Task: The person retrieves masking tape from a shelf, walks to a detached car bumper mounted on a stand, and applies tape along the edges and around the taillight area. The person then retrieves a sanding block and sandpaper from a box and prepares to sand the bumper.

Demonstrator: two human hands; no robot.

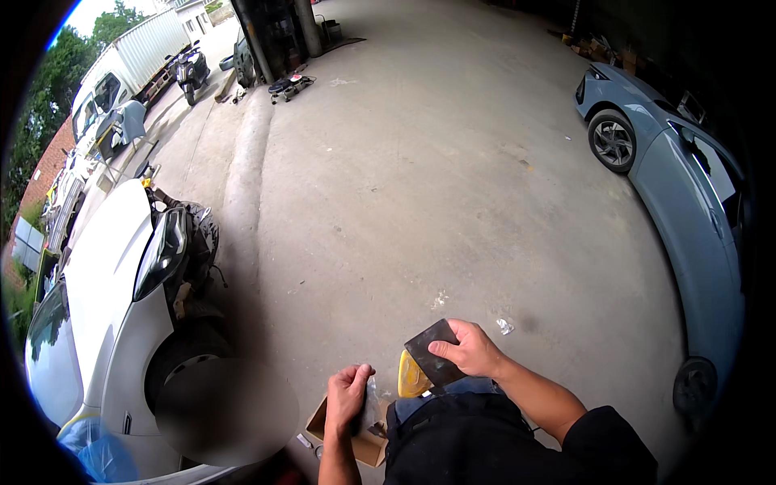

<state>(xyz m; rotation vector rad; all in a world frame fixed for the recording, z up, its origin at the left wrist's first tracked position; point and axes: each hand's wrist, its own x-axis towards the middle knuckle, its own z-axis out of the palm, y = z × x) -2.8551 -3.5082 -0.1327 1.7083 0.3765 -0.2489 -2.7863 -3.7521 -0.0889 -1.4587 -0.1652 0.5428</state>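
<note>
My right hand (477,351) grips a flat black rectangular sheet (432,352) by its right edge, thumb on top. The frame does not show what the sheet is made of. Partly hidden under its left side is a yellow piece with a rounded edge (411,376); I cannot tell what holds it. To the left, my left hand (349,396) is closed, thumb and fingers pinched together. A strip of clear plastic (371,408) hangs from its fingertips. Below this hand an open cardboard box (369,450) stands on the floor, partly covered by my forearm.
A white car with its front end stripped (113,283) stands close on my left, blue plastic (99,453) on its side. A grey-blue car (679,186) is parked to the right. Crumpled scrap (505,326) lies on the concrete floor (404,186). Further off are a motorcycle (191,73) and truck (133,61).
</note>
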